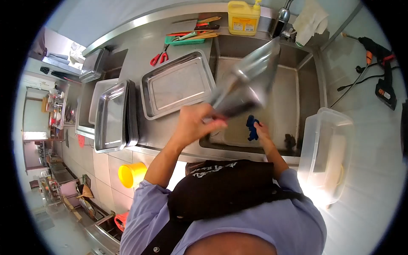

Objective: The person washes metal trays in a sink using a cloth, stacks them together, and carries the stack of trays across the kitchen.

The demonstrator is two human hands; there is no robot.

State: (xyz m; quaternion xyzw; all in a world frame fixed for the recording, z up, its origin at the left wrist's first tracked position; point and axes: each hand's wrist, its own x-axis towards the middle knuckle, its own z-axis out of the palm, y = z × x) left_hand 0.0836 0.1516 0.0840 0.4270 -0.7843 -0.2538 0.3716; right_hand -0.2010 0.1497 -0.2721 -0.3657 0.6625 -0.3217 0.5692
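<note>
My left hand (193, 125) is closed on the near corner of a shiny metal tray (257, 70), which is tilted over the sink (293, 91) and smeared by motion. Lower down, over the sink's near side, my right hand (263, 131) grips a crumpled dark blue cloth (251, 127); cloth and tray look apart. On the counter to the left of the sink lies another shallow metal tray (176, 85). A dark scrubber-like clump (290, 141) sits in the sink's near right corner.
Stacked trays (111, 117) stand at the counter's left edge. Behind are red-handled scissors (160, 57), a green basket (185, 41) with sticks, a yellow pump jug (243, 19) and a faucet (280, 21). A clear plastic bin (312, 144) stands right; a yellow bucket (131, 174) is below left.
</note>
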